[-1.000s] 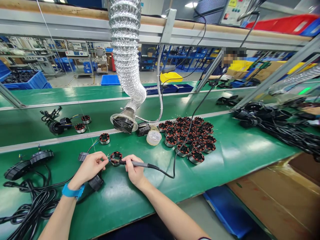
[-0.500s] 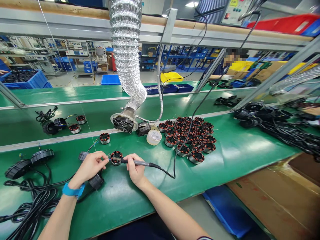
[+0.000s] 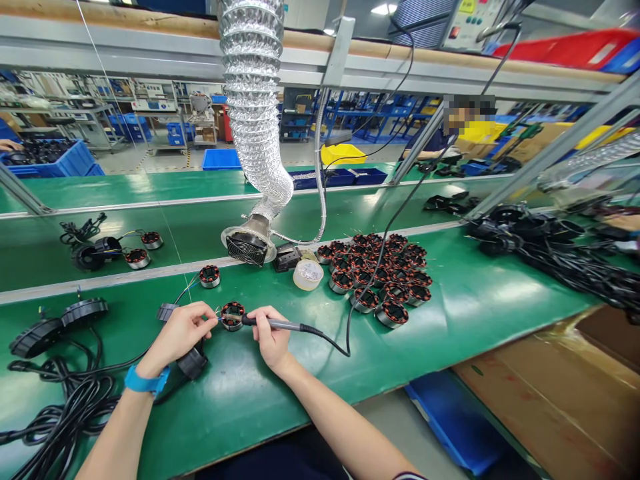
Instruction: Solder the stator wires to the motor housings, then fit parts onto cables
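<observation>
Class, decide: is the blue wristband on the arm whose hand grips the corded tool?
No, the right hand grips the tool, and the wristband circles the left arm.

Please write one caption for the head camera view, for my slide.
Right hand holds a soldering iron at a copper-wound stator; left hand pinches thin wires.

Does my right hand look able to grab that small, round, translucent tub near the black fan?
Probably yes: only green tabletop shows between your right hand and the tub, but the grey, pen-like corded tool that hand holds may need setting down first.
</observation>
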Motion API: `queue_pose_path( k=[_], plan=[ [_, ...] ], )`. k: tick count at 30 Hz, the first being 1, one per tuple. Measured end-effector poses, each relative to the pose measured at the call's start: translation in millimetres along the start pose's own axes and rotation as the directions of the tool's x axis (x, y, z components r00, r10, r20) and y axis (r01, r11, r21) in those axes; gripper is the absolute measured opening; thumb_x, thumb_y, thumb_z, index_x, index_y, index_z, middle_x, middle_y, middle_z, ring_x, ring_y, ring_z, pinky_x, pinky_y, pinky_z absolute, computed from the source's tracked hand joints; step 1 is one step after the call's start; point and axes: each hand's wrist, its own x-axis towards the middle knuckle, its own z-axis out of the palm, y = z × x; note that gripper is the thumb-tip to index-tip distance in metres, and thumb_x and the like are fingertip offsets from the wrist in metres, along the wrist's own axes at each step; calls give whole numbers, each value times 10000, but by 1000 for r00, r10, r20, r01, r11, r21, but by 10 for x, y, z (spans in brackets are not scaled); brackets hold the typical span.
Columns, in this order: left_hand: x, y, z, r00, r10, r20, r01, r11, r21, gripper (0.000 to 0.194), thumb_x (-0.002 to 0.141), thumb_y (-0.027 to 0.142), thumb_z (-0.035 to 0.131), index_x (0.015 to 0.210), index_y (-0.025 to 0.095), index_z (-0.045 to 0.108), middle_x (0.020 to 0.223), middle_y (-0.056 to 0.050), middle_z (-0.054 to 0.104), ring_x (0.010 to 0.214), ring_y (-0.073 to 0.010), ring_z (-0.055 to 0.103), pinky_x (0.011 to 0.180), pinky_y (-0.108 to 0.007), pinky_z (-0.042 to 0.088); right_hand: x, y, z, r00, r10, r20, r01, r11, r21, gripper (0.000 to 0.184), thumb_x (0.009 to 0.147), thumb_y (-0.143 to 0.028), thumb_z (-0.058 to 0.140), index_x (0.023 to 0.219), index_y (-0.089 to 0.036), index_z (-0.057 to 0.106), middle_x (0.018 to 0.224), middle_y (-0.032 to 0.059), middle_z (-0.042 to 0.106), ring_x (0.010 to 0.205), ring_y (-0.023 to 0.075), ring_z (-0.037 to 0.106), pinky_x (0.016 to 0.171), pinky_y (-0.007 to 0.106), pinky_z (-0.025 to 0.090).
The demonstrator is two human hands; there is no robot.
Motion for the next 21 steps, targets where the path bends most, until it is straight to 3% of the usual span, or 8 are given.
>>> queue_pose_path(
  k=[11,21],
  plan=[
    [-7,-41,1,1000,12,11,-12,1000,9,255,897,397,542,775,191,630,796,-21,646,629,-152,638,595,-256,474,-3,59,10,999,17,-46,-16,999,33,340,958,-413,472,804,-168,652,472,-45,481,394,99,457,430,217,375],
    [-2,-42,-1,1000,17,19,-17,1000,4,267,900,409,534,773,192,625,801,-22,640,630,-157,640,596,-263,481,30,-6,6,1000,11,-22,-13,994,-107,295,981,-366,450,951,-174,672,581,-21,555,490,114,533,517,233,461]
  ],
)
